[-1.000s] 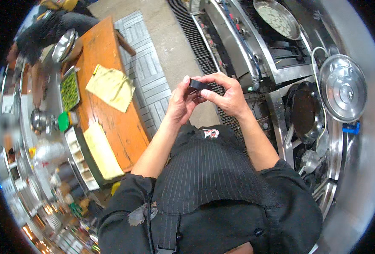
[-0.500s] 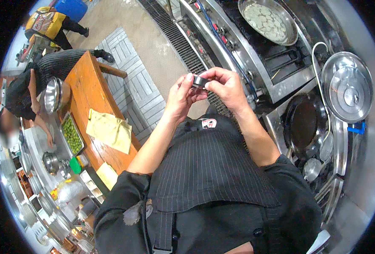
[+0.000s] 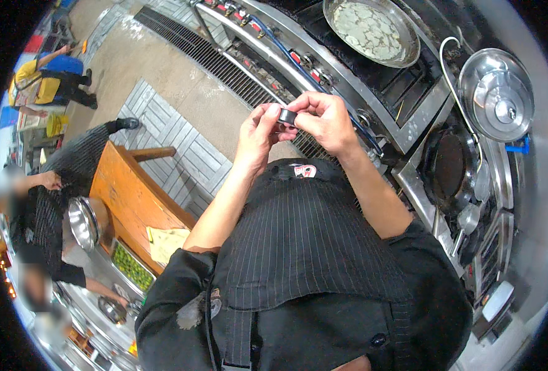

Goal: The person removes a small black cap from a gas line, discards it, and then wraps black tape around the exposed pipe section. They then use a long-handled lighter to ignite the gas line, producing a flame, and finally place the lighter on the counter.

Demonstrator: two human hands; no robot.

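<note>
Both hands meet in front of my dark pinstriped apron [image 3: 311, 247], above the floor by the stove. Between them is a small black ring-shaped roll [image 3: 287, 117] that looks like a roll of tape. My left hand [image 3: 256, 137] is closed on its left side, thumb on top and fingers curled below. With thumb and bent fingers, my right hand [image 3: 328, 127] pinches its right edge. Fingertips cover part of the roll, and I cannot make out whether a strip is pulled loose from it.
At right are a stove with a pan of pale food [image 3: 373, 31], a dark wok [image 3: 448, 164] and a steel lid [image 3: 496, 96]. On the left stand a wooden table [image 3: 131, 185], a yellow cloth [image 3: 165, 244], a tray of green fruit [image 3: 131, 266], steel bowls [image 3: 83, 222] and several co-workers.
My view has turned, so table and stove sit differently, and more co-workers show at left. Both hands keep hold of the roll, which has tilted slightly.
</note>
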